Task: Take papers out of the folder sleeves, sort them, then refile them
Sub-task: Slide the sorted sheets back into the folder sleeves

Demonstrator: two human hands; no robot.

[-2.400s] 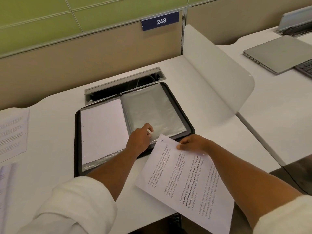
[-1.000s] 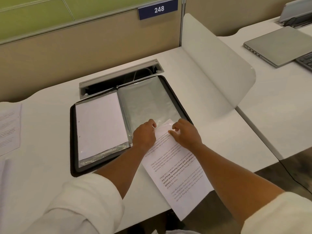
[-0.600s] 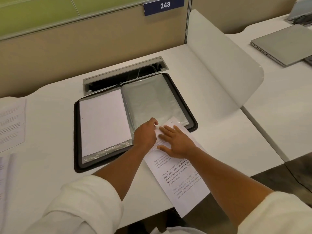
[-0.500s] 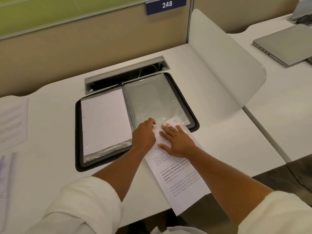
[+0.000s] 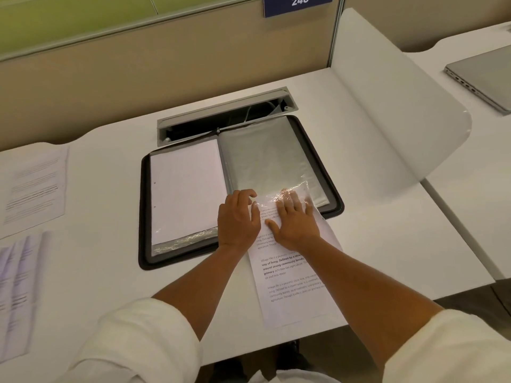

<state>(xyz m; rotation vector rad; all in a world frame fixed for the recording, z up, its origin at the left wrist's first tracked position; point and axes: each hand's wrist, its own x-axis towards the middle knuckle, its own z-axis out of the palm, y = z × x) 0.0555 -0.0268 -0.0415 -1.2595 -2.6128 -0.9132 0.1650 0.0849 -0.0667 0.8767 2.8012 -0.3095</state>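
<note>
head view: folder (image 5: 143,217) lies open at frame centre on the desk (image 5: 359,167). printed sheet (image 5: 293,286) runs from lower centre up into the right-hand clear sleeve (image 5: 271,156). right hand (image 5: 293,219) flat on the sheet, fingers straight, fingertips under the plastic. left hand (image 5: 237,217) curled at the sleeve's open edge, pinching it. loose papers (image 5: 36,183) at left.

There is one open folder (image 5: 240,189), one printed paper (image 5: 293,286) half in its sleeve, two more printed sheets at the left (image 5: 34,186) (image 5: 16,294), one laptop (image 5: 486,76), and two hands (image 5: 239,219) (image 5: 294,223).
</note>
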